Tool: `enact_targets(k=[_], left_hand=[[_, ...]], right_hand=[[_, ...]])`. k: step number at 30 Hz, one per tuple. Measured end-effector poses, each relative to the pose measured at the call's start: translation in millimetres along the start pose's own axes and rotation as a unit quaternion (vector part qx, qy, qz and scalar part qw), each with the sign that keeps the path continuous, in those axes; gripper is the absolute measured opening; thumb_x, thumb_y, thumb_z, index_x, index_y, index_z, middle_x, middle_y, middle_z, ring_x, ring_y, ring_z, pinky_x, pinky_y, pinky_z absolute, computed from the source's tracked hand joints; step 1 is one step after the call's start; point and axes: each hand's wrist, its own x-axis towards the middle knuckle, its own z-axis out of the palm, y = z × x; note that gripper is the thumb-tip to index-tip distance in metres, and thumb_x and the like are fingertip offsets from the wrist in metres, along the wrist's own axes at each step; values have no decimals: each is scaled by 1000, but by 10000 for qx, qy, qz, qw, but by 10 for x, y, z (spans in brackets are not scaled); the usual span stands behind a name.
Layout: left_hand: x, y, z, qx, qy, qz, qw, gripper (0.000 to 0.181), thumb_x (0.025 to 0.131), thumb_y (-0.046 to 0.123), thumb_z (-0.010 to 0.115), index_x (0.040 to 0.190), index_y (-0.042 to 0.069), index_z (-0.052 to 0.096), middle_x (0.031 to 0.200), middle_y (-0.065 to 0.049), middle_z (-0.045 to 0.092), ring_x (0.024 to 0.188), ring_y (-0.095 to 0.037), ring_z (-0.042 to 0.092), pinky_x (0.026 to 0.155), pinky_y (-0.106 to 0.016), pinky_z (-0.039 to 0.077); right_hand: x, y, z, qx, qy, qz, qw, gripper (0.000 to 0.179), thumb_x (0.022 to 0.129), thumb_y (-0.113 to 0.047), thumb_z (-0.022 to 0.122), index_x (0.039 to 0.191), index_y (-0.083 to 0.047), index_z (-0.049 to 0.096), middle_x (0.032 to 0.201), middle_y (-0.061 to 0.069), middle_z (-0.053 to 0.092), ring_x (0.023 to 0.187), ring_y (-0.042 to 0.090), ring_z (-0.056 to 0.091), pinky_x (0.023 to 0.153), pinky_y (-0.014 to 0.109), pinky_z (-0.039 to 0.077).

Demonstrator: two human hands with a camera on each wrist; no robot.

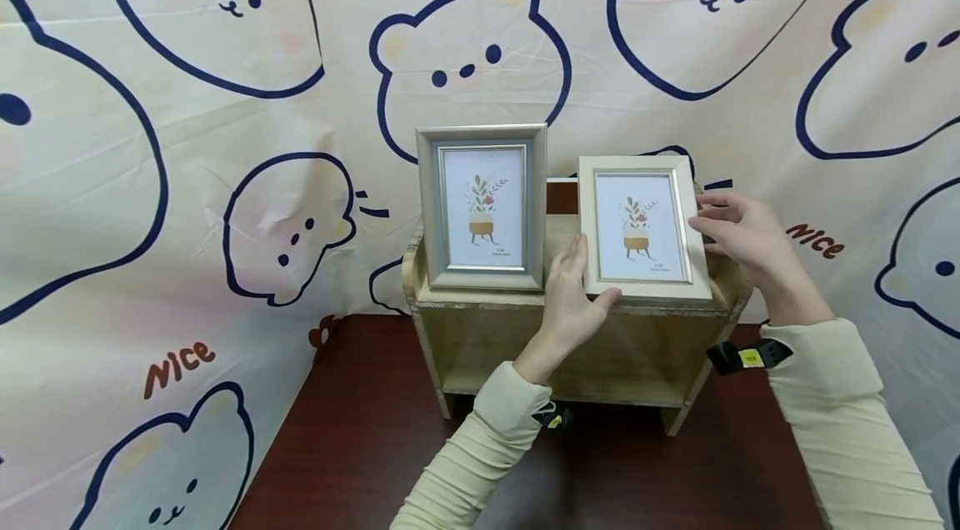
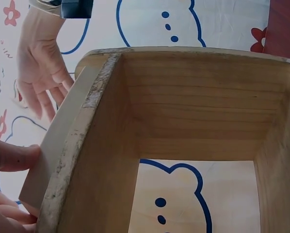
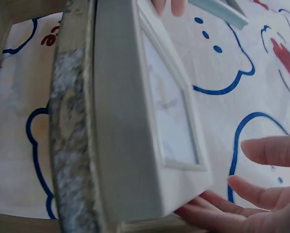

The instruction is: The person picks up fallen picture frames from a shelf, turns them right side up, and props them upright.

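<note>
A cream picture frame (image 1: 637, 222) with a potted-plant print stands on top of a small wooden shelf (image 1: 570, 347), its lower edge near the front edge of the top. My left hand (image 1: 566, 297) is at its lower left corner, fingers straight along the left side and thumb spread along the lower edge. In the left wrist view that thumb (image 2: 16, 156) touches the frame's edge. My right hand (image 1: 750, 234) is at the right side, fingers extended to the edge. In the right wrist view its thumb (image 3: 266, 148) is apart from the frame, while lower fingertips reach the frame's corner.
A larger silver and grey-blue picture frame (image 1: 483, 280) stands upright on the shelf's left half. The shelf stands on a dark red-brown table (image 1: 360, 430). Behind it hangs a pale cloth (image 1: 300, 122) printed with blue-outlined bears. Dark bands (image 1: 746, 357) are on both wrists.
</note>
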Motion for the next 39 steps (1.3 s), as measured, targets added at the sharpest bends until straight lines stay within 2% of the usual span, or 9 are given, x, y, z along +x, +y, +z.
enact_targets(k=[5,11,13,16,19,24,27,33,39], left_hand=[[-11,-28,22,73,72,204,9997,80,69,8,77,133,-13,34,135,-25,38,123,-33,38,103,-36,31],[-8,-49,8,73,128,273,9995,78,71,8,76,133,-13,34,136,-25,37,125,-35,35,103,-39,30],[-3,-52,5,61,126,314,9994,78,72,9,76,133,-12,33,137,-25,36,125,-35,35,103,-39,30],[-3,-62,10,44,110,387,9992,78,73,9,75,134,-12,32,137,-25,35,126,-35,34,104,-39,29],[-19,-69,10,89,156,496,9986,78,73,9,75,134,-12,32,137,-25,36,126,-34,34,104,-38,30],[-42,-90,2,148,271,717,9969,78,72,8,76,134,-13,33,137,-24,37,125,-33,36,103,-36,31],[-28,-95,-4,144,345,744,9965,80,70,8,78,133,-12,33,135,-24,39,124,-33,37,103,-35,31],[-1,-91,-17,275,446,364,9980,80,64,13,82,130,-7,41,124,-18,51,110,-28,50,92,-32,41],[26,-67,-9,53,236,-13,9997,81,65,11,81,132,-1,36,116,-13,51,99,-23,53,79,-27,45]], right_hand=[[80,60,-25,106,53,32,9999,62,93,-19,51,142,4,22,131,28,31,115,38,40,88,41,43],[188,71,-135,70,-782,71,9969,75,90,-17,58,146,-5,10,142,29,20,123,40,32,85,25,46],[208,69,-167,119,-1032,73,9946,78,89,-15,58,146,-7,5,143,30,18,125,41,30,88,29,44],[223,69,-188,113,-1161,25,9932,81,88,-12,59,147,-10,3,141,32,20,124,43,29,96,46,35],[228,77,-192,-84,-1081,-127,9940,81,87,-10,59,147,-11,4,136,32,29,118,41,36,94,49,35],[227,109,-188,-653,-738,-420,9942,84,85,-5,61,147,-12,5,123,26,41,97,21,48,75,24,40],[212,138,-194,-758,-572,-553,9939,86,84,-4,62,147,-15,4,122,24,43,90,10,49,70,17,39],[168,202,-199,-545,-280,-830,9947,89,83,-2,63,147,-20,5,120,22,45,84,-1,50,67,13,41],[124,234,-206,-289,-109,-1222,9920,88,82,2,62,147,-20,8,122,21,43,87,-6,47,69,8,42]])
